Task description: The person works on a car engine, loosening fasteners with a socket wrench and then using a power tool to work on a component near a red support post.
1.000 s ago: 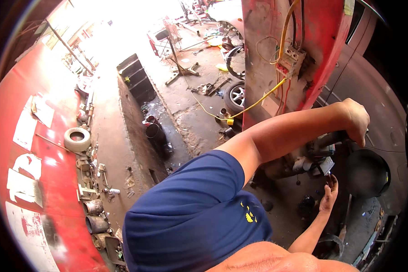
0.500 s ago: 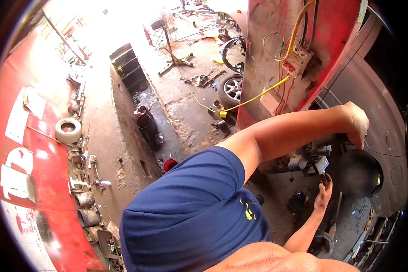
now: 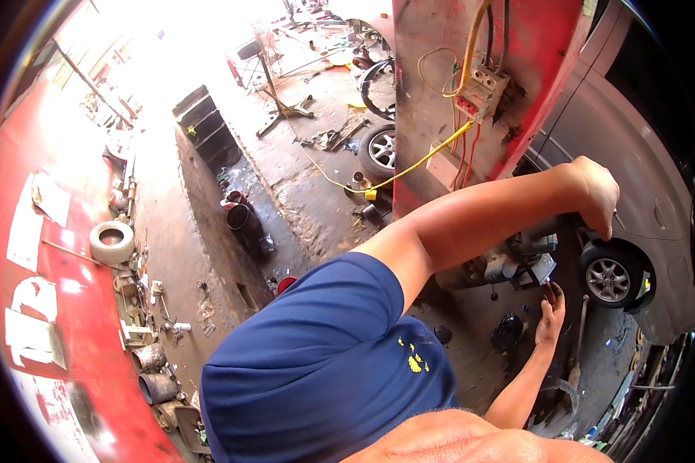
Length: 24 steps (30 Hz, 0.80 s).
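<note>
My left arm reaches across toward the grey car, and my left hand [image 3: 594,197] is bent down at the wrist with its fingers curled. What those fingers hold, if anything, is hidden behind the hand. Lower down, my right hand [image 3: 550,318] is raised, with fingertips closed around a small dark piece [image 3: 549,292] too small to name. Just above these fingertips is a shiny, flat metal block [image 3: 543,268]. It sits at the end of a dirty grey metal fixture [image 3: 503,268], partly covered by my left forearm; its kind is unclear.
A red and grey pillar [image 3: 440,100] carries an electrical breaker [image 3: 483,94] with a yellow cable [image 3: 425,160]. The grey car [image 3: 633,162] stands to the right, its wheel [image 3: 610,276] near my hands. A deep floor pit [image 3: 232,193] lies left. A dark, round object [image 3: 507,332] rests below.
The view has shifted a little, so the pillar and pit sit further left. The car's wheel shows clearly now. Both hands keep nearly the same pose beside the metal fixture.
</note>
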Each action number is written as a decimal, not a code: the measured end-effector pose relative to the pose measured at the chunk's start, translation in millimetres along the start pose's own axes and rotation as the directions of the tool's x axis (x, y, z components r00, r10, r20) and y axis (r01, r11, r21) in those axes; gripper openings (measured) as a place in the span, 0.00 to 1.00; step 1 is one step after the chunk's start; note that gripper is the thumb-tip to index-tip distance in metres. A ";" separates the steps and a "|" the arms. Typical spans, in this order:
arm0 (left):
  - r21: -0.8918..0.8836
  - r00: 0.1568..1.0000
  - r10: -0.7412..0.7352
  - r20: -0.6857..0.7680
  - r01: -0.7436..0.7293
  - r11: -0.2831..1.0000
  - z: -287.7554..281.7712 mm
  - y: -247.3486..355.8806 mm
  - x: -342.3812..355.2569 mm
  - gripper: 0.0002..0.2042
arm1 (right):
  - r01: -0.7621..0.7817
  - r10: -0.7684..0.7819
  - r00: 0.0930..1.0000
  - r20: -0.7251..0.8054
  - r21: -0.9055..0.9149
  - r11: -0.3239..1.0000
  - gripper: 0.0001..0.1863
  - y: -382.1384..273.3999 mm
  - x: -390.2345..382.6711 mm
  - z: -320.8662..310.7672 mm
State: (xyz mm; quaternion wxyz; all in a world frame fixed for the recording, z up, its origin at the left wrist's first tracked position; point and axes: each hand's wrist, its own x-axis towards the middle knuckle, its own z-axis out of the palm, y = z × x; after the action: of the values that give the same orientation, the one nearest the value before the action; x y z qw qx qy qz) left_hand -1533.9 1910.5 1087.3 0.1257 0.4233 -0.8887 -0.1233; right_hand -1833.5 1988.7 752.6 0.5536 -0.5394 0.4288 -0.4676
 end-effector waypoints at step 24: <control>-0.170 0.999 -0.037 0.029 0.042 0.985 -9.1 22.6 0.2 0.28 | -0.042 0.044 0.996 -0.082 0.031 0.999 0.33 -27.3 -12.1 14.8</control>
State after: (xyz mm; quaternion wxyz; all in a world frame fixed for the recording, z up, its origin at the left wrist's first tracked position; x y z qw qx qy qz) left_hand -1547.3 1923.2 1103.2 0.1476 0.4269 -0.8679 -0.2067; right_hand -1822.9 2004.0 780.3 0.5534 -0.5021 0.4559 -0.4836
